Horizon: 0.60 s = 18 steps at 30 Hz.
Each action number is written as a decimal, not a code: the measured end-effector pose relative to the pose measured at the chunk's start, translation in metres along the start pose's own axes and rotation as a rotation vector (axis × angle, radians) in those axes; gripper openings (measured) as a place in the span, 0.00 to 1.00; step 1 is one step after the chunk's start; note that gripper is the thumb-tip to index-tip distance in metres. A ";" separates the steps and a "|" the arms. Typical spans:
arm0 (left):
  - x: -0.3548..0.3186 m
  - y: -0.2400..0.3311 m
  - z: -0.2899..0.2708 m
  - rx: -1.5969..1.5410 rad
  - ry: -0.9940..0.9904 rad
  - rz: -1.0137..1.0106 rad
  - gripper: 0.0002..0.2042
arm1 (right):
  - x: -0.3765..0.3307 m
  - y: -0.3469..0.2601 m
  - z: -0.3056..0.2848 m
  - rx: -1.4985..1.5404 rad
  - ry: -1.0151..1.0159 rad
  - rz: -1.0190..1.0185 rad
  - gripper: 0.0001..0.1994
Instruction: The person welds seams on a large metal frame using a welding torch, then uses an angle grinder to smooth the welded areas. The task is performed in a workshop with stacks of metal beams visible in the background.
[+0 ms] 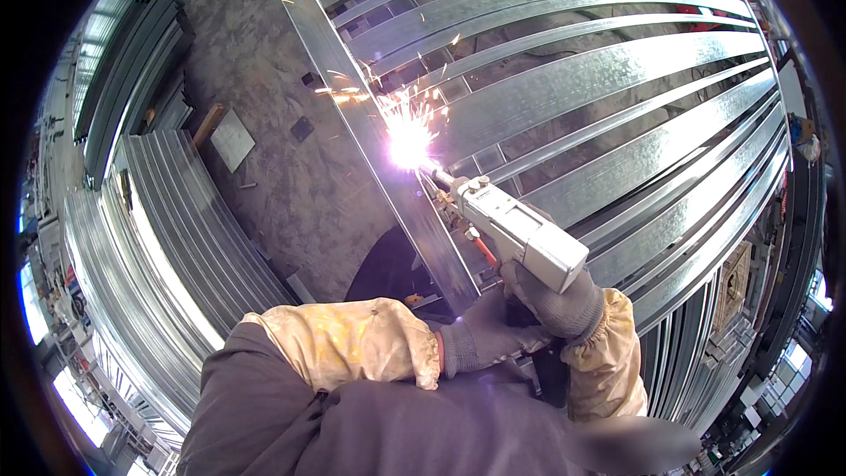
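1. Grey gloves cover both your hands: left hand point(489, 335), right hand point(568, 304). You have one boxy, pale welding torch point(520, 234), one pale square plate point(233, 141) and two small dark pieces point(302, 129) on the floor; the metal slats point(608, 70) are too many to count surely.
2. Bare, stained floor point(286, 194) shows left of your long metal rail point(434, 242); stacked metal lengths point(172, 229) lie beyond it.
3. Your right fingers wrap the torch's rear underside; its nozzle points at the glare point(408, 145) on the rail. Your left hand lies against the right; you cannot tell how its fingers close.
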<state>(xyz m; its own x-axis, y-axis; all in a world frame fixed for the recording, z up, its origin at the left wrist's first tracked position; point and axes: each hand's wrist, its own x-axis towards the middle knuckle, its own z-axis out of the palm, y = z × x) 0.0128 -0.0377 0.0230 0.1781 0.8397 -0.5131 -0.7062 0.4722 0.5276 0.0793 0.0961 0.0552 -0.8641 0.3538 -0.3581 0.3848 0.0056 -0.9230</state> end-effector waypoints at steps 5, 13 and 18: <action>-0.001 0.000 0.000 -0.023 -0.011 -0.029 0.28 | -0.004 0.003 0.001 0.048 0.015 0.036 0.18; 0.001 -0.011 -0.002 0.058 -0.002 -0.026 0.30 | -0.005 -0.005 0.001 0.080 0.019 0.068 0.17; 0.000 -0.015 0.002 0.017 0.043 0.047 0.24 | -0.005 -0.001 0.002 0.044 0.013 0.064 0.17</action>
<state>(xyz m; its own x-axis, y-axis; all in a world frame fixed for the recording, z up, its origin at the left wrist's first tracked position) 0.0244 -0.0443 0.0166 0.1149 0.8487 -0.5162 -0.7016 0.4373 0.5627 0.0826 0.0923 0.0581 -0.8340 0.3641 -0.4146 0.4240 -0.0580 -0.9038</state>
